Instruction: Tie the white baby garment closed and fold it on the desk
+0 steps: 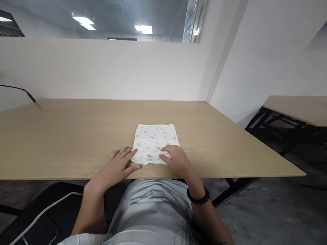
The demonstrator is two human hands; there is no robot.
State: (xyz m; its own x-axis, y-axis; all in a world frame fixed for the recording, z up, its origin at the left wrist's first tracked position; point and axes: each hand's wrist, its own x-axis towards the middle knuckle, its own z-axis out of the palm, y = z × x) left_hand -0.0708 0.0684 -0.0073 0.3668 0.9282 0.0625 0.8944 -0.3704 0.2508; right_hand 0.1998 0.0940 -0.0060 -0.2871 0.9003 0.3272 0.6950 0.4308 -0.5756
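A white cloth printed with small animal figures lies folded, nearly square, close to the table's front edge. Creases cross it, and a narrow strip shows along its near side. At the cloth's left edge, my left hand rests open, fingers spread and fingertips touching the fabric. My right hand is curled over the near right corner, with a bit of cloth between thumb and index finger. Its other fingers are mostly hidden. A black beaded bracelet circles my right wrist.
The cloth lies on a light wood table against a white wall. A black cable hangs over the far left. Another table stands at the right. A white cord runs across something black at lower left.
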